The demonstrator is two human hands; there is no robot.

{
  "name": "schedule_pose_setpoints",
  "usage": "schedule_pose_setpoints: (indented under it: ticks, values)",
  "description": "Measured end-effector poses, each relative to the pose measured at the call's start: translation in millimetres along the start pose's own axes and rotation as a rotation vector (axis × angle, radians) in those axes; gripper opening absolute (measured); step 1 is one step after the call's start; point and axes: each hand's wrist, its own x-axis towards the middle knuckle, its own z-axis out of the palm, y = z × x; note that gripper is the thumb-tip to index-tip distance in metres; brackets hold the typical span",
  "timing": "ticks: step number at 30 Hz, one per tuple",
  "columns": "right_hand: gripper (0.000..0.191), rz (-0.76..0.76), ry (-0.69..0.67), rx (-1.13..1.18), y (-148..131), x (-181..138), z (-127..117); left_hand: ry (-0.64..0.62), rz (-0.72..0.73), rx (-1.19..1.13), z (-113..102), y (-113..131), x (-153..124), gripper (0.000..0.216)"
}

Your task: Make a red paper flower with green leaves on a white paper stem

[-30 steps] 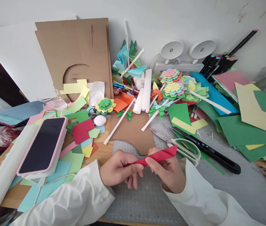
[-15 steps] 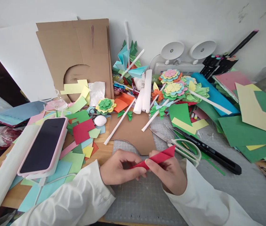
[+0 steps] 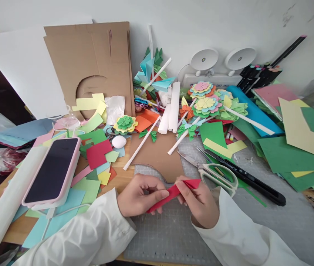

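A folded strip of red paper (image 3: 170, 194) is held between my two hands above the grey cutting mat (image 3: 170, 236). My left hand (image 3: 141, 197) pinches its left part, thumb on top. My right hand (image 3: 197, 201) pinches it near the right end, where a folded flap sticks out past the thumb. Some fingertips are hidden behind the paper. Just beyond my hands lies a brown cardboard piece (image 3: 159, 155) with a curved cut edge. Scissors with pale handles (image 3: 220, 177) rest right of my right hand, their blades toward the cardboard.
At the left, a phone in a pink case (image 3: 53, 171) stands among coloured paper scraps (image 3: 98, 153). Paper flowers (image 3: 203, 103) and white paper sticks (image 3: 142, 142) crowd the back. A black pen-like tool (image 3: 245, 177) and green paper sheets (image 3: 298, 155) lie right. Cardboard sheets (image 3: 90, 55) lean on the wall.
The red paper has slid down and left through my fingers, so more shows at the left and less at the right. My right thumb has shifted along it. Both hands still pinch it.
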Motion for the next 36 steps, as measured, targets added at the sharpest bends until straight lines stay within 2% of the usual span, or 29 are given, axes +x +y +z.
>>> schedule_pose_setpoints:
  ticks: [6,13,16,21,27,29,32,34,36]
  values:
    - [0.037,-0.052,0.073,-0.063,4.5,0.1,2.5,-0.001,-0.031,-0.057,1.5,-0.8,3.5,0.037]
    - [0.035,-0.037,-0.025,-0.008,-1.3,0.5,4.0,-0.037,-0.035,-0.055,2.4,-3.4,0.4,0.035]
    - [0.034,-0.065,0.027,0.001,-1.5,-0.7,2.7,-0.037,-0.063,-0.108,1.1,-3.9,1.5,0.034]
    - [0.033,0.013,0.120,0.082,3.0,-2.5,2.2,-0.004,-0.089,-0.155,-1.2,2.9,0.9,0.036]
    - [0.033,0.075,-0.005,0.097,-2.3,0.4,-4.9,-0.012,-0.117,-0.239,-11.0,8.5,1.7,0.029]
    - [0.033,0.099,-0.021,0.098,-6.1,0.9,-6.9,0.049,-0.080,-0.308,-15.5,7.5,3.0,0.027]
    - [0.033,0.159,0.028,0.128,-10.7,0.5,-5.0,0.118,0.057,-0.437,-18.4,4.1,4.1,0.027]
    - [0.032,0.177,0.072,0.149,-12.0,-0.1,-1.2,0.072,0.164,-0.431,-16.2,2.2,3.9,0.034]
    - [0.032,0.141,0.060,0.143,-12.2,-0.4,2.7,-0.023,0.222,-0.335,-11.3,1.4,3.2,0.042]
